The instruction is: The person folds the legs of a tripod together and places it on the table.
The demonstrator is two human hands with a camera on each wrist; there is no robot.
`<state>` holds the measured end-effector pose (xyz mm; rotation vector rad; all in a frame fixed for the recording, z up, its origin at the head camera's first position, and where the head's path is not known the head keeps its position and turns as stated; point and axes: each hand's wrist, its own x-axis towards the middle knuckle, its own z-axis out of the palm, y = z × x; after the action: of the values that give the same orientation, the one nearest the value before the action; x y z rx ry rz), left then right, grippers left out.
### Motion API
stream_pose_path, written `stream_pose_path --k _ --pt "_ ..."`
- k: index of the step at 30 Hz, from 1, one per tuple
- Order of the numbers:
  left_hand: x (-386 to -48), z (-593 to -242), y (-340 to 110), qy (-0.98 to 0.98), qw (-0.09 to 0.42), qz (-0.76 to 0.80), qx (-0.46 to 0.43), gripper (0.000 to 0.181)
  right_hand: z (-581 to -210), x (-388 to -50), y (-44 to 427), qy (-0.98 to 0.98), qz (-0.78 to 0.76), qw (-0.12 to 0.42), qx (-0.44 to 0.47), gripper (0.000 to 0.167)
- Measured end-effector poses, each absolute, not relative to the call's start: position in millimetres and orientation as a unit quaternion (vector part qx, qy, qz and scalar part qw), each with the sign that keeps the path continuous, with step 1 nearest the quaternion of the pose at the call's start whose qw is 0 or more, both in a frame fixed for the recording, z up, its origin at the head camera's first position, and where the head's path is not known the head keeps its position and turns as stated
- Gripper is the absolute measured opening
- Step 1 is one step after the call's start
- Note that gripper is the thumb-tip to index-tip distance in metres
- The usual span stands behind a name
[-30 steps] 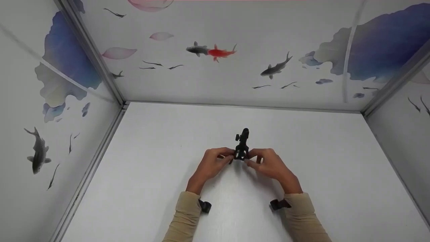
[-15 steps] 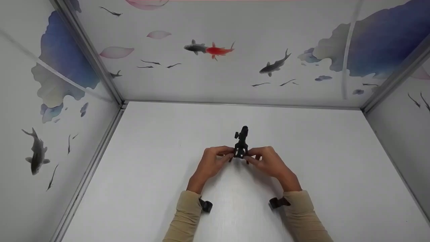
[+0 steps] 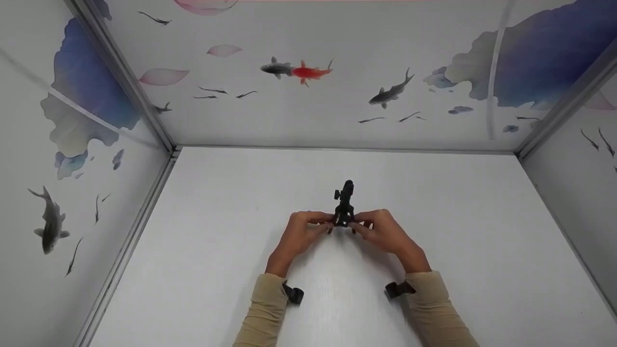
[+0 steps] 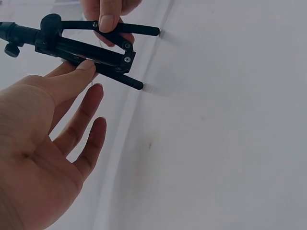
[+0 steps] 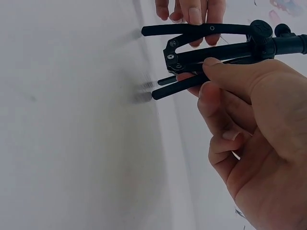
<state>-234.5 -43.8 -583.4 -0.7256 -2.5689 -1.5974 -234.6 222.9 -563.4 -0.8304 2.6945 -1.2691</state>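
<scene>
A small black tripod (image 3: pixel 344 205) stands upright on the white table, its legs partly spread and its knobbed head at the top. My left hand (image 3: pixel 300 233) pinches one leg between thumb and fingers, while my right hand (image 3: pixel 388 235) pinches another leg on the opposite side. In the left wrist view, the thumb of the left hand (image 4: pixel 43 129) lies on the lower leg, and its other fingers are loosely bent. From the right wrist view, the thumb of the right hand (image 5: pixel 268 110) presses on a leg near the hinged brace (image 5: pixel 173 55). Leg tips touch the tabletop.
The white tabletop (image 3: pixel 231 193) surrounds the tripod. A back wall (image 3: pixel 289 120) printed with fish and petals rises behind it, and side walls (image 3: pixel 29 144) stand left and right. Both wrists wear a small black camera (image 3: pixel 295 294) by the beige cuffs.
My right thumb and fingers have shifted slightly up their leg, so its foot now shows below them. The left hand keeps its pinch. The head view has moved a little.
</scene>
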Motion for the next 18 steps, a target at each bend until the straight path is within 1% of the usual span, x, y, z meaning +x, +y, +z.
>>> stream_pose_path --k 9,18 --pt "-234.0 -586.0 -40.9 -0.828 0.036 -0.511 -0.228 0.02 -564.0 -233.6 223.4 0.87 -0.413 0.034 -0.269 0.016" --pt "-233.5 -584.0 -42.1 -0.827 0.011 -0.514 -0.227 0.022 -564.2 -233.2 222.9 0.867 -0.414 0.025 -0.274 0.018"
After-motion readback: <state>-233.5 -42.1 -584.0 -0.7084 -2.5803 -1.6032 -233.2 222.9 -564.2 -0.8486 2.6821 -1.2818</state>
